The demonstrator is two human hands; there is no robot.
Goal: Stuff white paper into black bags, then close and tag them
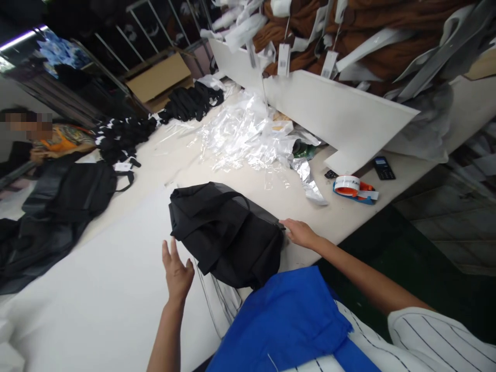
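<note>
A black fabric bag lies on the table in front of me, with folds and a strap across its top. At its right corner, near what looks like a zipper end, my right hand pinches the edge. My left hand is just off the bag's left side, fingers spread and holding nothing. Beneath that hand lies a large white sheet, with stacked sheet edges showing under the bag. The bag's underside is hidden.
Crumpled clear plastic bags are heaped behind the bag. To the right are a tape dispenser, a mobile phone and a white board. More black bags lie left, near a seated person. A cardboard box stands behind.
</note>
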